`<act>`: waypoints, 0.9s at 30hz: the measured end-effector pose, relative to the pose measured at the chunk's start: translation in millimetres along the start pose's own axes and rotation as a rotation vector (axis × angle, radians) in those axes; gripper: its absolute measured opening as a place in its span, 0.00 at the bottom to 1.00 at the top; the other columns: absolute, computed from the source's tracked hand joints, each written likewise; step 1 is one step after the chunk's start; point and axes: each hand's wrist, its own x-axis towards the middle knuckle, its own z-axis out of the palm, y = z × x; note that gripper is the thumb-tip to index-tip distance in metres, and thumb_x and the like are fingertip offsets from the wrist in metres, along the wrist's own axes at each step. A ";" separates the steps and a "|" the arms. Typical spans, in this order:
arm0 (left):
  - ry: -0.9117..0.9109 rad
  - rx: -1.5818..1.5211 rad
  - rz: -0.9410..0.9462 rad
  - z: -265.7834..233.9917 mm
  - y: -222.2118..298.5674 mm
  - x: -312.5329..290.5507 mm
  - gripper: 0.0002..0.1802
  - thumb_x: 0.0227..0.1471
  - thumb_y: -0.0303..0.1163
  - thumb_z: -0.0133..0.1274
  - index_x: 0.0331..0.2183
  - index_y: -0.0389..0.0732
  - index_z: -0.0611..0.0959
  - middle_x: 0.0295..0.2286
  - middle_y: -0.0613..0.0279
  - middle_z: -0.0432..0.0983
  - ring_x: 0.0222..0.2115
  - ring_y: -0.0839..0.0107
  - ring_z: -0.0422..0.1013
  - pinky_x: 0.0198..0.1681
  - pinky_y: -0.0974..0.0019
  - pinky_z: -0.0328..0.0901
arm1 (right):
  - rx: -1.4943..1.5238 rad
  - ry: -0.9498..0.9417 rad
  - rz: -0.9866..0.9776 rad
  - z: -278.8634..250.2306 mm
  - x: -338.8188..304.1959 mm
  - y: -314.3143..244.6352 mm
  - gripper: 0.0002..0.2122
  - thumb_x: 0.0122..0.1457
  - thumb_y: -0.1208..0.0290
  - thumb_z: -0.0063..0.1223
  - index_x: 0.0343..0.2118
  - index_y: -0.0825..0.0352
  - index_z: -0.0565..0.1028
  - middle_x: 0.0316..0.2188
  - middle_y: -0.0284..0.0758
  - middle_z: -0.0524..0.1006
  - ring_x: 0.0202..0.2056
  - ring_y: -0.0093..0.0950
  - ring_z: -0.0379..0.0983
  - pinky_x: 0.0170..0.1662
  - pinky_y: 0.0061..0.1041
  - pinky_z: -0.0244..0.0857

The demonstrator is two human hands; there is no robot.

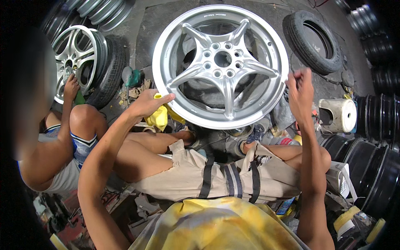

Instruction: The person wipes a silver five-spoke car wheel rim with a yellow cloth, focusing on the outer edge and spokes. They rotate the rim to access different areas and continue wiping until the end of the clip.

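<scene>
Workshop floor around the seated worker

A loose tyre [313, 41] lies at two o'clock, a white bucket [339, 115] on its side at three, and black rims [377, 166] stack from three to five. At ten o'clock a second person [50, 141] sits by a spoked wheel in its tyre [89, 62], with bare rims [104, 10] stacked at eleven. A green tool [131, 78] lies left of centre.

A: Silver rim [221, 62], five spokes, and a yellow rag [159, 117] beside it!
B: Beige shorts [216, 175] with dark stripes, yellow mottled shirt [216, 227]. The tyre [313, 41] looks black, maybe.
</scene>
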 end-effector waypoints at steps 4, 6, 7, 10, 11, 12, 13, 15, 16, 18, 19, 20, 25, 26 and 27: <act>-0.069 -0.127 -0.107 -1.0 -6.7 18.7 0.21 0.58 0.38 0.61 0.47 0.33 0.80 0.38 0.57 0.81 0.35 0.73 0.77 0.41 0.67 0.72 | -0.152 -0.003 -0.262 54.9 53.2 -10.3 0.11 0.62 0.70 0.56 0.38 0.69 0.66 0.32 0.50 0.73 0.34 0.48 0.72 0.38 0.42 0.65; -0.030 -0.151 -0.088 0.0 -7.9 21.9 0.21 0.58 0.37 0.61 0.48 0.33 0.80 0.38 0.57 0.81 0.34 0.73 0.77 0.39 0.67 0.72 | -0.136 -0.117 -0.154 79.0 64.5 -1.8 0.13 0.62 0.68 0.57 0.39 0.70 0.66 0.32 0.50 0.74 0.33 0.48 0.72 0.39 0.42 0.66; 0.008 -0.162 -0.011 0.8 -7.6 25.5 0.20 0.55 0.36 0.62 0.45 0.32 0.82 0.36 0.58 0.82 0.32 0.72 0.77 0.38 0.68 0.72 | -0.129 -0.101 -0.151 82.8 65.1 4.0 0.13 0.62 0.68 0.56 0.39 0.71 0.66 0.31 0.50 0.74 0.33 0.48 0.72 0.39 0.41 0.66; 0.080 -0.125 -0.040 -5.3 11.6 29.9 0.18 0.53 0.35 0.63 0.42 0.32 0.84 0.33 0.58 0.83 0.30 0.72 0.77 0.36 0.68 0.72 | -0.084 -0.059 -0.088 88.1 61.6 13.1 0.14 0.63 0.67 0.55 0.38 0.72 0.66 0.31 0.50 0.74 0.32 0.46 0.73 0.39 0.39 0.67; 0.145 -0.106 -0.004 -9.9 17.0 33.4 0.17 0.52 0.34 0.62 0.39 0.31 0.85 0.31 0.57 0.83 0.28 0.72 0.78 0.34 0.67 0.72 | -0.056 -0.036 -0.031 86.7 53.6 5.6 0.14 0.63 0.67 0.55 0.38 0.73 0.66 0.31 0.50 0.74 0.31 0.45 0.73 0.39 0.39 0.67; 0.190 -0.060 0.057 -19.3 19.9 41.2 0.18 0.53 0.35 0.62 0.40 0.30 0.84 0.30 0.56 0.83 0.28 0.71 0.78 0.33 0.67 0.72 | -0.025 -0.015 0.018 87.2 46.7 -2.0 0.14 0.63 0.67 0.54 0.38 0.73 0.66 0.31 0.50 0.74 0.31 0.44 0.73 0.39 0.38 0.67; 0.250 -0.048 0.109 -25.1 24.8 49.3 0.20 0.54 0.37 0.62 0.41 0.29 0.84 0.30 0.56 0.82 0.28 0.72 0.78 0.33 0.67 0.71 | 0.041 -0.035 0.114 87.0 35.7 -6.0 0.13 0.64 0.67 0.52 0.38 0.74 0.65 0.30 0.50 0.73 0.31 0.43 0.72 0.39 0.38 0.66; 0.346 0.051 0.222 -40.0 31.5 61.0 0.24 0.56 0.43 0.60 0.41 0.28 0.83 0.30 0.56 0.82 0.28 0.72 0.77 0.33 0.68 0.70 | 0.133 0.003 0.170 94.9 6.2 -1.1 0.13 0.64 0.67 0.51 0.37 0.74 0.65 0.31 0.49 0.73 0.32 0.40 0.71 0.40 0.37 0.65; 0.371 0.145 0.294 -48.9 34.7 72.4 0.27 0.58 0.46 0.58 0.42 0.27 0.82 0.31 0.55 0.82 0.29 0.73 0.77 0.33 0.68 0.70 | 0.137 0.012 0.168 99.0 -11.1 6.0 0.14 0.65 0.65 0.50 0.38 0.74 0.66 0.32 0.47 0.73 0.34 0.37 0.69 0.42 0.36 0.64; 0.445 0.190 0.298 -57.2 29.0 94.9 0.33 0.60 0.54 0.55 0.43 0.28 0.83 0.34 0.55 0.82 0.35 0.74 0.77 0.41 0.68 0.69 | 0.214 0.021 0.310 101.4 -43.1 -22.1 0.13 0.66 0.66 0.50 0.38 0.74 0.68 0.32 0.43 0.71 0.35 0.34 0.67 0.45 0.33 0.63; 0.502 0.154 0.349 -53.0 29.0 105.3 0.34 0.60 0.56 0.52 0.40 0.29 0.84 0.33 0.51 0.82 0.34 0.68 0.77 0.41 0.63 0.69 | 0.224 0.037 0.329 101.2 -55.8 -21.8 0.12 0.65 0.66 0.51 0.38 0.73 0.68 0.32 0.43 0.72 0.36 0.33 0.67 0.45 0.32 0.63; 0.565 0.119 0.402 -51.1 30.5 115.0 0.35 0.61 0.58 0.49 0.38 0.30 0.85 0.32 0.47 0.82 0.33 0.62 0.78 0.41 0.57 0.68 | 0.389 0.045 0.413 102.2 -63.6 -28.2 0.11 0.65 0.67 0.51 0.38 0.72 0.69 0.32 0.41 0.71 0.36 0.30 0.67 0.46 0.31 0.63; 0.919 0.414 0.420 -29.6 48.3 126.6 0.49 0.54 0.73 0.42 0.42 0.30 0.85 0.37 0.35 0.81 0.42 0.40 0.77 0.47 0.47 0.68 | -0.076 0.038 -0.042 82.1 -80.0 -57.8 0.05 0.58 0.75 0.60 0.34 0.70 0.78 0.32 0.37 0.75 0.36 0.34 0.72 0.44 0.31 0.66; 0.874 0.403 0.399 -26.3 51.6 124.7 0.49 0.54 0.73 0.42 0.43 0.30 0.85 0.37 0.35 0.81 0.43 0.41 0.77 0.48 0.47 0.68 | -0.024 -0.084 -0.084 79.2 -86.3 -64.6 0.04 0.57 0.75 0.61 0.33 0.69 0.79 0.32 0.37 0.75 0.35 0.35 0.73 0.43 0.31 0.67; 0.830 0.389 0.382 -23.1 61.2 120.0 0.49 0.54 0.73 0.43 0.44 0.30 0.85 0.37 0.35 0.81 0.43 0.41 0.77 0.48 0.47 0.68 | 0.028 -0.202 -0.128 79.4 -93.7 -73.3 0.04 0.56 0.76 0.62 0.33 0.69 0.79 0.32 0.37 0.76 0.35 0.36 0.74 0.42 0.32 0.67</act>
